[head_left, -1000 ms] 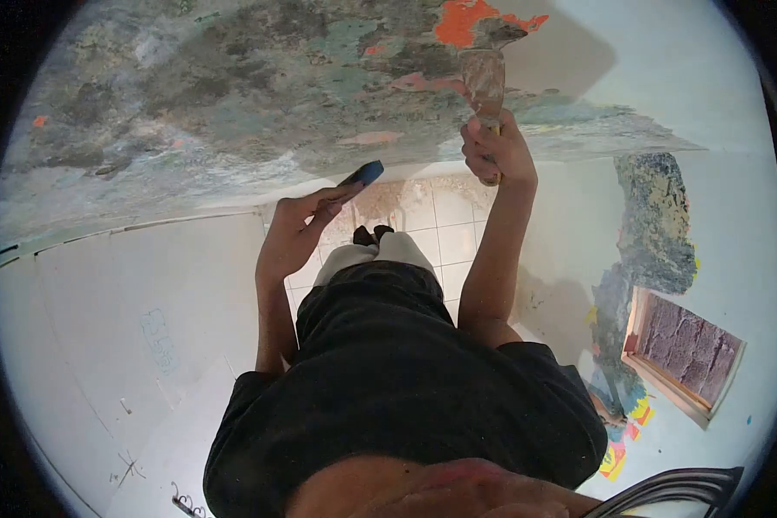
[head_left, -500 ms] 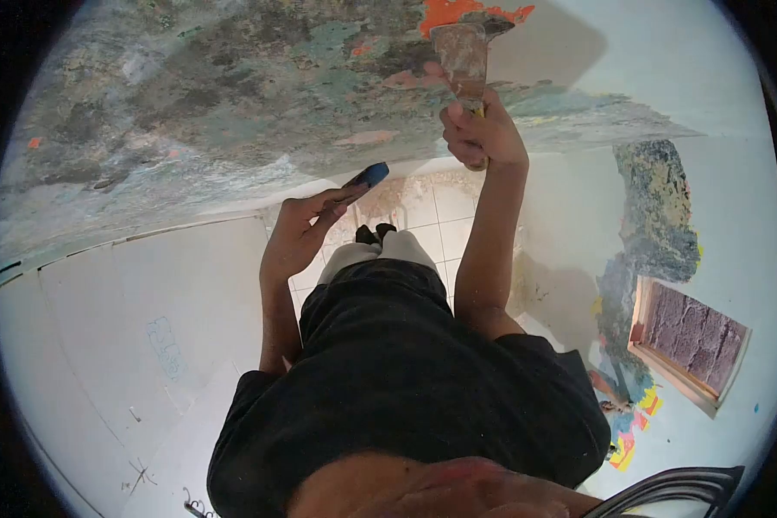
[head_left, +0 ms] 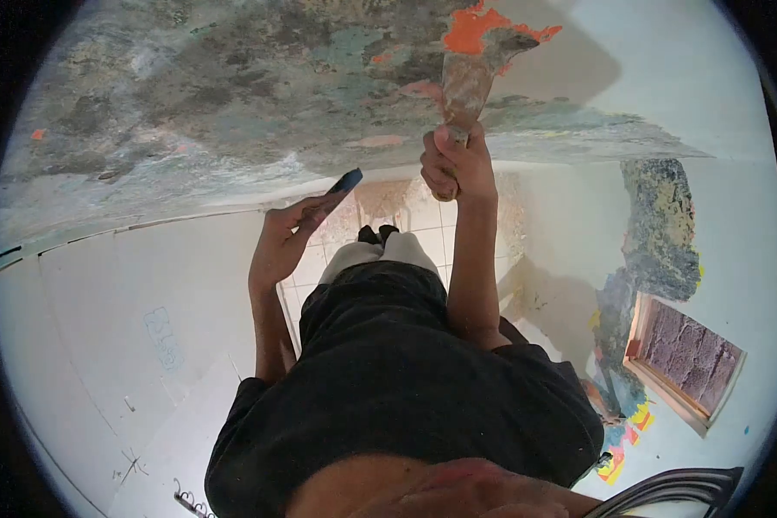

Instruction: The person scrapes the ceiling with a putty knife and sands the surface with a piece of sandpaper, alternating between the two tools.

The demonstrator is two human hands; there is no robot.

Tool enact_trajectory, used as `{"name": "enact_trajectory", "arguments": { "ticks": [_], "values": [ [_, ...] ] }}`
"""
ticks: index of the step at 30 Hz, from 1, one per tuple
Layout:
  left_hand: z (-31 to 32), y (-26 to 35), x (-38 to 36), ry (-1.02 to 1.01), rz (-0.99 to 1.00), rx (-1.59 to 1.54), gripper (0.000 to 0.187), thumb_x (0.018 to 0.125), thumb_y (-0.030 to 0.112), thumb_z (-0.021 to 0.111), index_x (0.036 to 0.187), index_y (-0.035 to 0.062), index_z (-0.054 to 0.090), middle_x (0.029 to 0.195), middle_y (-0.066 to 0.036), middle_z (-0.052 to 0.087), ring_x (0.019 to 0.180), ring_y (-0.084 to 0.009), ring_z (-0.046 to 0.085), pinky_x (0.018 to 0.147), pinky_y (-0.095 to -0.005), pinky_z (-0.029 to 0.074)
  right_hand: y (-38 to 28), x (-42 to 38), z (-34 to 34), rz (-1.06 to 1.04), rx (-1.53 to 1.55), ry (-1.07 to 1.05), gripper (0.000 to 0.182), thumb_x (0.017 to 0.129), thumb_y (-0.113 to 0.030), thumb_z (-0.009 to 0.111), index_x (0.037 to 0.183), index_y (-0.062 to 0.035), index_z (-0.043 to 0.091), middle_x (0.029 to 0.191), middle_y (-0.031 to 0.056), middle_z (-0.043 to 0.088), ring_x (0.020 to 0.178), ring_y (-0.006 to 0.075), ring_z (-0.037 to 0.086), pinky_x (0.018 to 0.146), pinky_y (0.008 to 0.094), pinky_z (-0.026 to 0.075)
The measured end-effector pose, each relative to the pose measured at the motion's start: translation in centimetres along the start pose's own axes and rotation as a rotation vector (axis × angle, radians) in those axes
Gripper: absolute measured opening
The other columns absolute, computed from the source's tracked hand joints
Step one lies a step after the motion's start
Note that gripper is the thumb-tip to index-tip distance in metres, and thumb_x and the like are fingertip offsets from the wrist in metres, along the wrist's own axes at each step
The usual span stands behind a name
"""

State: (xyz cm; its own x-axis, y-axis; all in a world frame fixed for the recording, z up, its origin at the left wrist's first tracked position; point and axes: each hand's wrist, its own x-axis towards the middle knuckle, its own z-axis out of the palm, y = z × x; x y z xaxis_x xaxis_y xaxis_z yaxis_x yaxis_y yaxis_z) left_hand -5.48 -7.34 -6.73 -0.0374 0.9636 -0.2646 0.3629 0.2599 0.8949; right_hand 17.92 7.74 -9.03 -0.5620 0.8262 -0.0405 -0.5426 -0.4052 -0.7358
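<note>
Patchy, stripped wall [head_left: 233, 95] is stretching across the top. At left, the left hand [head_left: 278, 246] is clasping a flat, blue-tipped object [head_left: 348, 183]. Further right, the right hand [head_left: 464, 164] is wrapping around a scraper [head_left: 465, 102], which is pointing up before the wall, just below an orange patch [head_left: 475, 33]; whether it is touching is unclear. At far right, a framed opening [head_left: 689, 354] is showing rough brickwork.

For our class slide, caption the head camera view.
Right hand grips a scraper before a patchy wall; left hand holds a blue-tipped object.
</note>
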Motion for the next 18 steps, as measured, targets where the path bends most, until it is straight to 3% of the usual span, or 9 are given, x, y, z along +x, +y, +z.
{"name": "enact_trajectory", "arguments": {
  "ticks": [4,7,10,18],
  "values": [
    [0.1,-0.4,0.3,0.025,0.078,-0.047,0.027,0.097,0.005,0.053,0.122,0.0007,0.063,0.112,-0.011,0.070,0.099,-0.0130,0.062,0.089,-0.0298,0.048,1.2,-0.2,0.2,-0.014,0.105,-0.014,0.061,0.094,-0.026,0.064,0.146,-0.0133,0.035,0.051,-0.0037,0.033,0.033,0.0054,0.029,0.028,0.0232,0.022],
    [0.3,-0.3,0.2,0.014,0.046,-0.033,0.027,0.097,0.006,0.053,0.122,0.0010,0.063,0.111,-0.012,0.070,0.098,-0.0125,0.062,0.090,-0.0295,0.048,0.3,-0.1,0.9,-0.038,0.177,-0.070,0.058,0.094,-0.021,0.063,0.145,-0.0075,0.039,0.053,-0.0042,0.035,0.036,0.0054,0.032,0.032,0.0234,0.025],
    [0.4,0.2,0.0,0.024,0.010,0.053,0.027,0.097,0.007,0.053,0.122,0.0016,0.063,0.109,-0.012,0.071,0.096,-0.0119,0.062,0.089,-0.0294,0.048,1.0,0.2,0.0,-0.025,0.068,-0.052,0.061,0.094,-0.026,0.063,0.147,-0.0119,0.035,0.051,-0.0035,0.033,0.034,0.0058,0.029,0.031,0.0224,0.022],
    [0.6,-0.2,0.0,0.013,0.071,-0.011,0.027,0.097,0.009,0.055,0.122,0.0028,0.063,0.106,-0.012,0.071,0.090,-0.0117,0.062,0.083,-0.0301,0.050,1.1,0.1,-0.2,-0.061,0.072,-0.065,0.060,0.095,-0.023,0.063,0.147,-0.0105,0.035,0.050,-0.0047,0.031,0.033,0.0047,0.027,0.030,0.0226,0.020]
  ]
}}
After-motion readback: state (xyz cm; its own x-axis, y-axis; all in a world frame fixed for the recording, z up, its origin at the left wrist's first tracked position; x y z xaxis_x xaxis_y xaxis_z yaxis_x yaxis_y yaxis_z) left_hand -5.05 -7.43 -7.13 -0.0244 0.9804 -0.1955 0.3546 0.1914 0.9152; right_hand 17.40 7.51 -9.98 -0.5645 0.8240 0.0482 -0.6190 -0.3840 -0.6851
